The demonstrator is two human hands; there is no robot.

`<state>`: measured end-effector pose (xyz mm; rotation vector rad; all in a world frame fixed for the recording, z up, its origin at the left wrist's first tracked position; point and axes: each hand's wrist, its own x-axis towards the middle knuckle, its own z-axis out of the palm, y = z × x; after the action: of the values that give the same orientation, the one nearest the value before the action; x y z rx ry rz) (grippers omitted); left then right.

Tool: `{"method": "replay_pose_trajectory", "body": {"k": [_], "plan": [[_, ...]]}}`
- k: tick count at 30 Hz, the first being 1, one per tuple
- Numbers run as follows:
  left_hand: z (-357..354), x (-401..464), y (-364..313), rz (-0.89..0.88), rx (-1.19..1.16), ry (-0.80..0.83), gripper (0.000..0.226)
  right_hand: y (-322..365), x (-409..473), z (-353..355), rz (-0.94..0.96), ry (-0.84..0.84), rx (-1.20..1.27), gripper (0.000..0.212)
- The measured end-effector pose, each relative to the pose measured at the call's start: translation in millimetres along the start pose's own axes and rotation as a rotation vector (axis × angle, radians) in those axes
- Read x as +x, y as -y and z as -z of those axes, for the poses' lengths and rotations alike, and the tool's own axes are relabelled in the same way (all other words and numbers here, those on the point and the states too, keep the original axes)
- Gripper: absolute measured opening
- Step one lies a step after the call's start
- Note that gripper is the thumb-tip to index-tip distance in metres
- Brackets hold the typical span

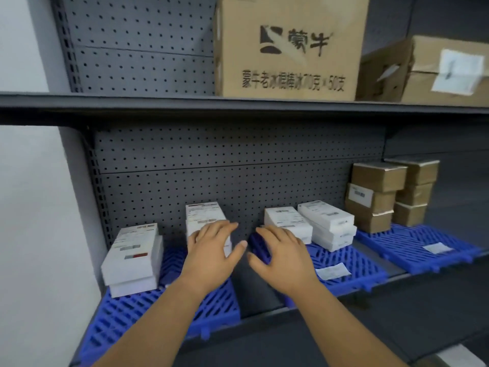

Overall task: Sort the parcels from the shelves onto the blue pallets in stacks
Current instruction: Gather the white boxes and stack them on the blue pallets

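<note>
Grey pegboard shelf (238,165), blue pallets (420,245), white wall (23,207)

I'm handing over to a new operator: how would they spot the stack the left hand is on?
On the lower shelf, find the leftmost blue pallet. Two white stacks sit on it; take the rear-right stack, against the pegboard, under the left hand. The front-left stack is untouched.

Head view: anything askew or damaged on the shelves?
Yes. The carton at the top right sits skewed with its side flap torn open. The left white stack on the blue pallet is slightly offset. Otherwise tidy.
</note>
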<state>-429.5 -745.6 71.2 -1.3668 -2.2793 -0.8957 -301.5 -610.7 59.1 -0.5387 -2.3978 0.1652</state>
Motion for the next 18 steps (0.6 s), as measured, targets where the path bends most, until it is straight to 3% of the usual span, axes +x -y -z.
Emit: {"method": "replay_pose_trajectory", "body": {"k": [5, 9, 18], "plan": [[-34.4, 8.4, -82.8, -0.012, -0.044, -0.03, 0.064, -69.6, -24.2, 49.0, -0.048, -0.039, 0.047, 0.069], [-69.9, 15.8, -141.2, -0.019, -0.091, 0.0, 0.048, -131.0, -40.1, 90.7, -0.094, -0.058, 0.017, 0.067], [-167.1, 51.8, -256.9, -0.124, -0.191, 0.072, 0.048, -257.7, -74.7, 148.6, -0.236, -0.089, -0.056, 0.068]]}}
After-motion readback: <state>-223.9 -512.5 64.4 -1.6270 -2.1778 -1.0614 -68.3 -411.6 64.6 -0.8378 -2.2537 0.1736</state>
